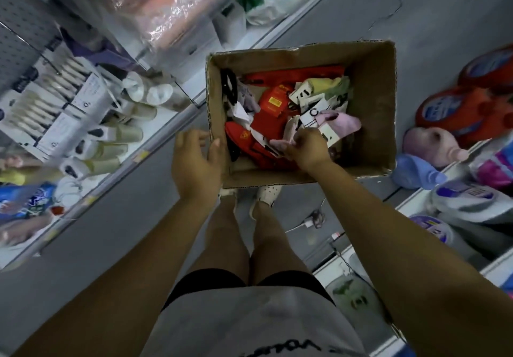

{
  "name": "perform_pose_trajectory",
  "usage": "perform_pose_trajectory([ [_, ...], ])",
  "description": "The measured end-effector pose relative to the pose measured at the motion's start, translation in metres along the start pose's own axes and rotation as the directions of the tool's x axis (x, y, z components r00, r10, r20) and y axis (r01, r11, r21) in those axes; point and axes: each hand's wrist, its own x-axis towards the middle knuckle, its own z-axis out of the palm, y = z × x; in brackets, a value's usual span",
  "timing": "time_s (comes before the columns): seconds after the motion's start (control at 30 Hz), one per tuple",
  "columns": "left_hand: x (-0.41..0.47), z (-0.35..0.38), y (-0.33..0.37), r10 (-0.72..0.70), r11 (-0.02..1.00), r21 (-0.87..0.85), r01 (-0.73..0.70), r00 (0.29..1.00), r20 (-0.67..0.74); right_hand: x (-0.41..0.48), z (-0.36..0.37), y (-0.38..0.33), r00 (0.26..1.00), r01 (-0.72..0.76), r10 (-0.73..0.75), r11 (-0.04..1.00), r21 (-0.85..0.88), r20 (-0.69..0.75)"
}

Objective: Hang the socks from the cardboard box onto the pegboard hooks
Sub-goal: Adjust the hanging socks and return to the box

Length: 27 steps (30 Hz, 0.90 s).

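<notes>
An open cardboard box (pixel 369 101) stands on the grey floor in front of my feet. Inside lie several packs of socks: red ones (pixel 266 117), a pale green pair (pixel 324 85) and a pink pair (pixel 344 124) with white card labels. My right hand (pixel 305 148) reaches into the box, and its fingers pinch a pink sock by the card labels. My left hand (pixel 195 162) hovers at the box's left wall, fingers relaxed and holding nothing. The grey pegboard (pixel 19 23) is at the far upper left, with packaged socks (pixel 41 106) hanging below it.
Shelves line both sides of the narrow aisle. The left shelf (pixel 133 145) carries pale socks and wrapped goods. On the right stand detergent jugs (pixel 466 112) and tubs (pixel 469 198). A small cable and plug (pixel 311 222) lie on the floor near my right foot.
</notes>
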Motion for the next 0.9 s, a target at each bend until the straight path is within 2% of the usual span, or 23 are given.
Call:
perform_pose_trajectory([
  [0.07, -0.002, 0.001, 0.01, 0.02, 1.0, -0.002, -0.02, 0.997, -0.079, -0.007, -0.008, 0.0, 0.999, 0.033, -0.032, 0.994, 0.1, -0.017],
  [0.1, -0.003, 0.001, 0.018, 0.024, 0.999, -0.04, -0.027, 0.997, -0.067, -0.013, -0.014, -0.001, 0.999, 0.055, -0.054, 0.987, 0.154, -0.011],
  [0.13, -0.003, 0.001, 0.027, 0.017, 0.995, -0.097, -0.018, 1.0, -0.019, -0.02, -0.019, -0.002, 0.996, 0.087, -0.089, 0.972, 0.219, -0.004],
  [0.2, -0.001, 0.002, 0.045, -0.065, 0.973, -0.207, 0.1, 0.983, 0.17, -0.034, -0.029, -0.004, 0.985, 0.157, -0.172, 0.922, 0.353, 0.012],
  [0.27, 0.006, 0.005, 0.063, -0.158, 0.933, -0.243, 0.264, 0.91, 0.382, -0.046, -0.039, -0.008, 0.967, 0.204, -0.252, 0.864, 0.46, 0.044],
  [0.33, 0.018, 0.012, 0.071, -0.216, 0.861, -0.272, 0.429, 0.793, 0.569, -0.057, -0.044, -0.012, 0.943, 0.233, -0.323, 0.808, 0.541, 0.077],
  [0.4, 0.027, 0.02, 0.071, -0.252, 0.782, -0.276, 0.559, 0.688, 0.681, -0.063, -0.043, -0.013, 0.925, 0.236, -0.363, 0.779, 0.581, 0.111],
  [0.43, 0.03, 0.025, 0.067, -0.253, 0.77, -0.266, 0.58, 0.66, 0.708, -0.064, -0.041, -0.011, 0.918, 0.238, -0.376, 0.773, 0.588, 0.122],
  [0.5, 0.03, 0.032, 0.061, -0.222, 0.769, -0.281, 0.574, 0.652, 0.725, -0.064, -0.038, -0.006, 0.913, 0.237, -0.383, 0.776, 0.584, 0.138],
  [0.6, 0.03, 0.035, 0.056, -0.215, 0.724, -0.37, 0.582, 0.7, 0.681, -0.061, -0.041, 0.003, 0.922, 0.233, -0.36, 0.807, 0.542, 0.139],
  [0.7, 0.03, 0.031, 0.055, -0.245, 0.73, -0.39, 0.562, 0.747, 0.618, -0.051, -0.048, 0.018, 0.983, 0.135, -0.18, 0.863, 0.488, 0.047],
  [0.77, 0.028, 0.028, 0.053, -0.259, 0.69, -0.412, 0.595, 0.734, 0.627, -0.035, -0.054, 0.029, 0.994, 0.078, -0.044, 0.928, 0.365, -0.1],
  [0.8, 0.027, 0.027, 0.053, -0.27, 0.664, -0.427, 0.614, 0.729, 0.629, -0.026, -0.058, 0.035, 0.988, 0.07, -0.026, 0.953, 0.295, -0.152],
  [0.83, 0.025, 0.027, 0.054, -0.281, 0.667, -0.425, 0.612, 0.735, 0.617, -0.016, -0.063, 0.04, 0.983, 0.09, -0.05, 0.97, 0.225, -0.175],
  [0.9, 0.022, 0.028, 0.053, -0.256, 0.744, -0.395, 0.538, 0.777, 0.575, 0.007, -0.068, 0.049, 0.975, 0.167, -0.165, 0.986, -0.001, -0.151],
])
